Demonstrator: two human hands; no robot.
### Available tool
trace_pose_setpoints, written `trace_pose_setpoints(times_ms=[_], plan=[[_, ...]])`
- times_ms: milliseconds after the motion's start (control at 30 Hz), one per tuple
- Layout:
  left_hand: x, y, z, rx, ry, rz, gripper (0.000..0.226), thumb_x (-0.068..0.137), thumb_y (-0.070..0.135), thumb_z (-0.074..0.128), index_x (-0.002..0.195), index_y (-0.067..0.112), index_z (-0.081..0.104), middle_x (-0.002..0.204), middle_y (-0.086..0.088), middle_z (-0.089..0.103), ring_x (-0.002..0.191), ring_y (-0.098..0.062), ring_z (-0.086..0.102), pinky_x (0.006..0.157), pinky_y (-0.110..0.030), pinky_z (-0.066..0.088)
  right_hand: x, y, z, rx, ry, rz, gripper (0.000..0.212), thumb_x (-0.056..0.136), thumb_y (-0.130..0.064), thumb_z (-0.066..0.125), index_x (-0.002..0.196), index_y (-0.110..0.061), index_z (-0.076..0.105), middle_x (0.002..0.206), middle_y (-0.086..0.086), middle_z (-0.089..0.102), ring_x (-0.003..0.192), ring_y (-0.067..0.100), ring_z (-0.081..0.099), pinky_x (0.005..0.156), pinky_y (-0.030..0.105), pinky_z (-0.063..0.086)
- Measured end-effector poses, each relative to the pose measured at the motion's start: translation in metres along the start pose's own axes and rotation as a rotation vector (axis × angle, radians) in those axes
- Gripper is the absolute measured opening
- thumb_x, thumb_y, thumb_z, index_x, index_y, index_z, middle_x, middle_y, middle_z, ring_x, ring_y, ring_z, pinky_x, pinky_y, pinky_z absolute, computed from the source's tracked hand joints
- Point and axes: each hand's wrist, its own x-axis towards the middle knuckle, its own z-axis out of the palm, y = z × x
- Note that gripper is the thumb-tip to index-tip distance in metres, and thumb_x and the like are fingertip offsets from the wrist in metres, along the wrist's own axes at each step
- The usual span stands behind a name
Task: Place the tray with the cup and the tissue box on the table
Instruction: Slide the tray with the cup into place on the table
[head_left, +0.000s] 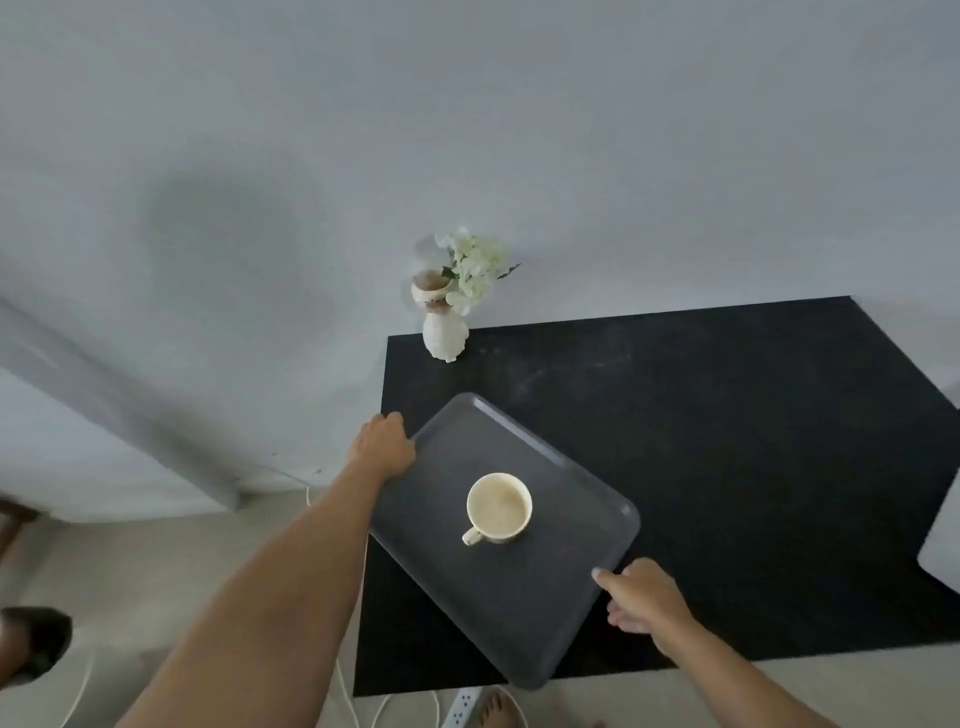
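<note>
Tray (498, 587) placement is the step I judge to be in hand: I have the grey tray over the black table (727, 441), turned askew to the table's edges, with the left hand (383, 447) curled over its far-left edge and the right hand (641, 597) at its near-right edge. My left fingers wrap down out of sight under the rim, so I read that hand as gripping the tray; on the right, the fingers curl at the rim with one lying along the edge, and I take that for a grip too, though from this angle I cannot tell how firmly they close. The cup (498, 508) stands upright about midway between my two sets of fingers, handle toward me, holding what looks like a pale drink. Whether the tray already rests on the table or hangs just above it I cannot say. Its near corner overhangs the table's front edge, close to my right fingers. A white vase (444, 335) with flowers stands well beyond my left fingertips, at the table's far-left corner. No tissue box is plainly in view; a pale shape at the right edge of the picture may be one, but it is cut off. Next, I think, the tray needs squaring and easing forward, kept level so the cup does not spill, before either hand lets go.
</note>
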Motion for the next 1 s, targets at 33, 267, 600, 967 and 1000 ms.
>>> trace_pose_setpoints(times_ms=[33, 267, 600, 967, 1000], plan=[[0.004, -0.004, 0.001, 0.006, -0.022, -0.009, 0.039, 0.091, 0.026, 0.054, 0.124, 0.005, 0.054, 0.129, -0.019, 0.055, 0.118, -0.038, 0.055, 0.098, -0.046, 0.048, 0.002, -0.001, 0.003, 0.051, 0.009, 0.016, 0.048, 0.09, -0.033, 0.067, 0.125, -0.004, 0.052, 0.096, 0.013, 0.066, 0.082, 0.023, 0.071, 0.068, 0.032, 0.061], [0.03, -0.017, 0.013, -0.028, -0.076, -0.008, 0.041, 0.093, 0.028, 0.055, 0.127, 0.006, 0.055, 0.132, -0.017, 0.055, 0.12, -0.036, 0.055, 0.1, -0.044, 0.047, 0.005, -0.004, 0.022, 0.243, 0.006, 0.086, 0.043, 0.088, -0.023, 0.072, 0.124, -0.008, 0.053, 0.107, 0.014, 0.063, 0.079, 0.022, 0.07, 0.056, 0.028, 0.058], [0.048, -0.015, 0.036, -0.022, -0.07, 0.049, 0.02, 0.091, 0.011, 0.056, 0.11, 0.003, 0.057, 0.114, -0.022, 0.064, 0.106, -0.039, 0.06, 0.088, -0.043, 0.051, 0.014, 0.004, 0.032, 0.228, 0.049, 0.044, 0.018, 0.082, 0.0, 0.074, 0.086, -0.007, 0.059, 0.097, 0.011, 0.064, 0.087, 0.025, 0.069, 0.06, 0.029, 0.06], [0.05, -0.01, 0.034, -0.098, -0.117, 0.001, 0.02, 0.086, 0.011, 0.056, 0.104, 0.005, 0.064, 0.108, -0.017, 0.067, 0.1, -0.036, 0.063, 0.084, -0.039, 0.053, 0.032, -0.001, 0.012, 0.203, 0.129, 0.052, 0.012, 0.085, 0.002, 0.069, 0.094, -0.003, 0.062, 0.098, 0.011, 0.064, 0.082, 0.022, 0.065, 0.06, 0.029, 0.058], [0.049, -0.009, 0.034, -0.115, -0.125, -0.005, 0.02, 0.085, 0.011, 0.056, 0.101, 0.005, 0.065, 0.107, -0.017, 0.068, 0.098, -0.035, 0.064, 0.084, -0.038, 0.055, 0.035, -0.003, 0.007, 0.202, 0.14, 0.051, 0.013, 0.086, 0.002, 0.068, 0.096, -0.004, 0.062, 0.099, 0.011, 0.063, 0.085, 0.022, 0.065, 0.065, 0.032, 0.059]])
